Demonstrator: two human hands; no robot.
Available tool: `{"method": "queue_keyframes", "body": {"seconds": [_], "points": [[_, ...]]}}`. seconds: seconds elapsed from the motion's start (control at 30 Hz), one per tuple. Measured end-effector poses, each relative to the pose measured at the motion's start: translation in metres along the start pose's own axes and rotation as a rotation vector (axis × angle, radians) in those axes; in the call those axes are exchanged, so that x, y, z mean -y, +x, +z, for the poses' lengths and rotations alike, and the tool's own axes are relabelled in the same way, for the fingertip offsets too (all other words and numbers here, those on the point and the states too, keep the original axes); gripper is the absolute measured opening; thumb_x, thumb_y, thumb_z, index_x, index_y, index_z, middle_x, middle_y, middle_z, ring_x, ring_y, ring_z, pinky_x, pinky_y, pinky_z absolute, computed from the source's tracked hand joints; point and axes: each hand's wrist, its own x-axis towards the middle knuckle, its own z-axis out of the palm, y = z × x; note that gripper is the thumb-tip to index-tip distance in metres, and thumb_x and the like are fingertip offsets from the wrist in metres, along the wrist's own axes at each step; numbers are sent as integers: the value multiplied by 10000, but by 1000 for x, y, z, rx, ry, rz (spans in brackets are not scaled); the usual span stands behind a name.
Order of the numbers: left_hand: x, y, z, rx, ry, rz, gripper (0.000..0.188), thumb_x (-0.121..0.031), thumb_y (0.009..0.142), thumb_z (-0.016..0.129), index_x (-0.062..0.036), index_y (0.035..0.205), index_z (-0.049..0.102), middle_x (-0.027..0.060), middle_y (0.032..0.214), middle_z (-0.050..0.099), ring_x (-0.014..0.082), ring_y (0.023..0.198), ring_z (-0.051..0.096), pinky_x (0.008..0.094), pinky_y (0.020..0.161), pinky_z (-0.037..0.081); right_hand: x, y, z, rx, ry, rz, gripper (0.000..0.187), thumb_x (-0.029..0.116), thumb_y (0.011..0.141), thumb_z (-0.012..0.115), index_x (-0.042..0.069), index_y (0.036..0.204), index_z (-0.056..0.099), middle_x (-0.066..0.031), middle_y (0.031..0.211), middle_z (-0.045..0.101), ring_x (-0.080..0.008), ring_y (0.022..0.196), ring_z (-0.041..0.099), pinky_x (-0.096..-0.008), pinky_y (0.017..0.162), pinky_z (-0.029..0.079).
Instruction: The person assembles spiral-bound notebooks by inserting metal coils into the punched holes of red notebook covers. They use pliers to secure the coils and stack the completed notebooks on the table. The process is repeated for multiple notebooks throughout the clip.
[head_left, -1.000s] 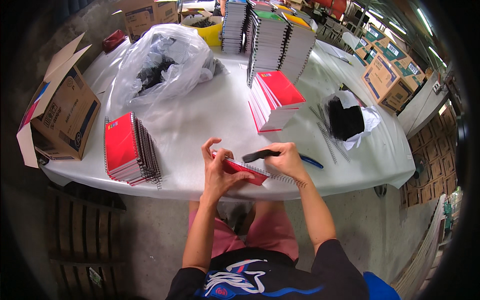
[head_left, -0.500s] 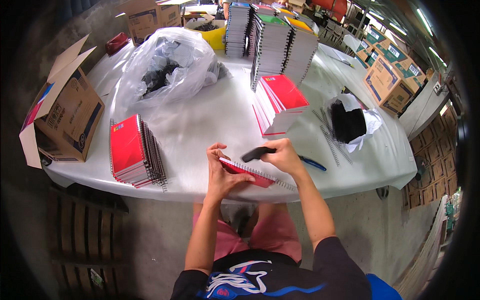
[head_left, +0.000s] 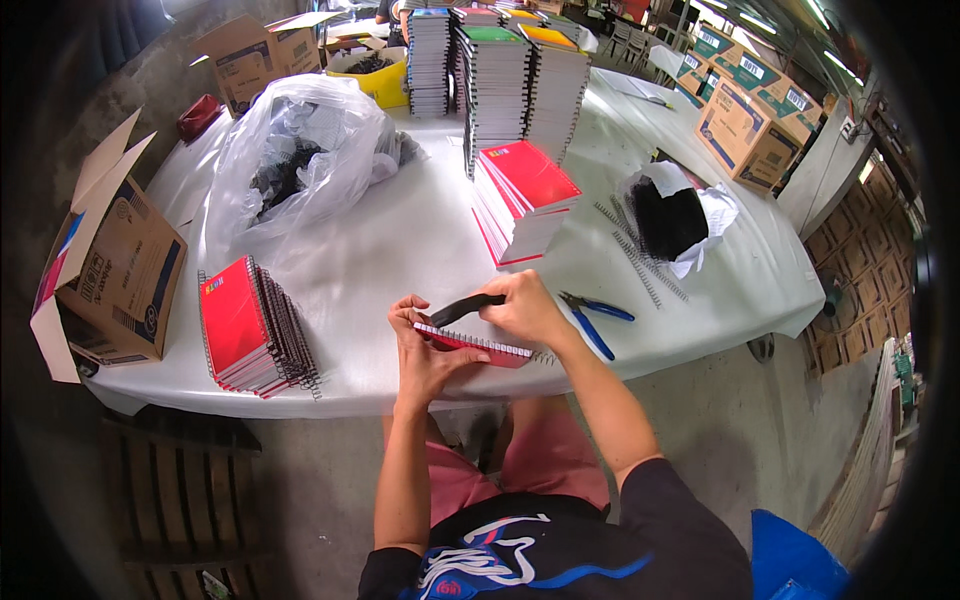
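Observation:
My left hand (head_left: 420, 365) grips a red-covered notebook (head_left: 507, 359) at the table's front edge, tilted with its spine edge up. A wire spiral (head_left: 543, 357) runs through the holes along that edge, and a short length sticks out past the right end. In my closed right hand (head_left: 527, 310) is a curved black tool (head_left: 462, 308) whose exact kind I cannot make out. Its tip is by the notebook's left end, close to my left fingers. Right of my right hand lie cutting pliers (head_left: 598, 325) with blue handles, jaws apart.
Spiral-bound red notebooks (head_left: 236, 308) are stacked at the left, near an open carton (head_left: 125, 265). Loose red-covered books (head_left: 530, 185) stand ahead, before tall notebook stacks (head_left: 495, 100). A plastic bag (head_left: 330, 130) lies behind; black spirals (head_left: 670, 225) lie at the right.
My right hand has brought the black tool leftward along the spine to the notebook's left end. Less spiral sticks out at the right. The whole view has shifted, and the pliers show more fully.

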Motion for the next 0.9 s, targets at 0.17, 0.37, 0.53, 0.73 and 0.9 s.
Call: {"method": "queue_keyframes", "body": {"seconds": [0.17,0.37,0.53,0.73,0.9], "points": [[3,-3,-4,17,-357,-148,552,-132,714,817,-87,1031,368,30,1079,399,91,874,441,221,786,418,-17,-20,-47,-381,-310,94,289,23,722,602,95,981,710,-154,947,676,-308,879,651,-377,804,511],[-19,2,-12,4,-504,-279,199,-74,848,677,-34,1014,575,17,974,569,68,847,523,202,726,425,-56,-62,-74,-508,-679,197,530,305,838,629,188,1333,479,-147,1346,436,-348,1206,439,-515,1006,311],[-20,-5,-8,-178,-546,-252,133,-23,809,705,-27,901,608,16,871,590,84,794,552,212,720,446,-54,-118,-26,-270,-838,283,539,412,857,580,206,1343,465,-127,1351,410,-334,1256,366,-579,994,273],[-32,-12,-2,-277,-296,18,191,61,741,736,-5,872,613,44,866,587,117,824,573,238,743,475,-13,-114,-18,-345,-502,183,371,283,924,523,224,1290,537,-91,1161,512,-285,1068,467,-523,881,352],[-49,-12,-2,-305,-19,147,201,84,702,751,5,855,646,67,826,590,143,777,596,262,708,500,78,-101,-9,-310,-244,-130,340,291,891,581,224,1224,606,-91,1119,528,-256,1031,511,-501,900,345]]}}
